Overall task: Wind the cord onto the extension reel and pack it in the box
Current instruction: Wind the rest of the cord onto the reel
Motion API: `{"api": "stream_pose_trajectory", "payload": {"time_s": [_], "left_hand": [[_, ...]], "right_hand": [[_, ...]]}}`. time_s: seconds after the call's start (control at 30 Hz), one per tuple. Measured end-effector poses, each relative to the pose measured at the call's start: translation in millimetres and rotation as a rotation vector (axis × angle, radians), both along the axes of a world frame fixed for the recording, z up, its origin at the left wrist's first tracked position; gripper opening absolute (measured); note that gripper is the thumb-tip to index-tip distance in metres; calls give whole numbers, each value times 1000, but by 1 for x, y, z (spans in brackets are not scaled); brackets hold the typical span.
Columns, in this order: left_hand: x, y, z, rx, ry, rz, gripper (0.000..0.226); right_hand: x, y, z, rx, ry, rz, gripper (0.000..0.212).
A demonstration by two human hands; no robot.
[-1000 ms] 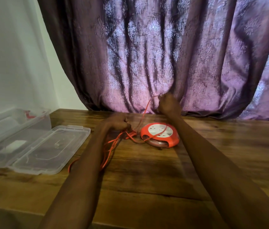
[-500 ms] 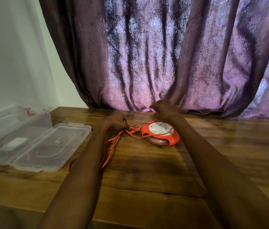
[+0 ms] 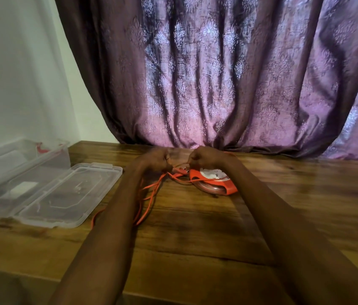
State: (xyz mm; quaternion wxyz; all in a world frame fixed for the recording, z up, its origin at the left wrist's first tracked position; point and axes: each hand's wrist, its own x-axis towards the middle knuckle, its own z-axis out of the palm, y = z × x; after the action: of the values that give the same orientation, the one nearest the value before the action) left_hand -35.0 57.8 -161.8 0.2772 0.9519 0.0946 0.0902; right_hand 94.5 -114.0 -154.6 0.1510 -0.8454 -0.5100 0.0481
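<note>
Left hand [image 3: 156, 159]: I see it curled, pinching the cord [image 3: 149, 194].
Right hand [image 3: 206, 157]: curled on cord over the reel [image 3: 213, 180].
Box [image 3: 30, 172]: open, far left.

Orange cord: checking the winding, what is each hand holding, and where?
Both the left hand and right hand pinch the orange cord beside the reel.
</note>
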Motion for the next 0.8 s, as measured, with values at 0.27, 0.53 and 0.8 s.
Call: {"api": "stream_pose_trajectory", "payload": {"time_s": [0.27,0.53,0.8], "left_hand": [[0,1,-6,12,126,4,13],[21,-27,-11,314,-116,2,21],[22,-17,-7,-182,-188,63,22]], "right_hand": [[17,-33,23,632,84,-539,24],[26,-121,16,344,87,-803,32],[8,-149,11,-26,-305,-716,42]]}}
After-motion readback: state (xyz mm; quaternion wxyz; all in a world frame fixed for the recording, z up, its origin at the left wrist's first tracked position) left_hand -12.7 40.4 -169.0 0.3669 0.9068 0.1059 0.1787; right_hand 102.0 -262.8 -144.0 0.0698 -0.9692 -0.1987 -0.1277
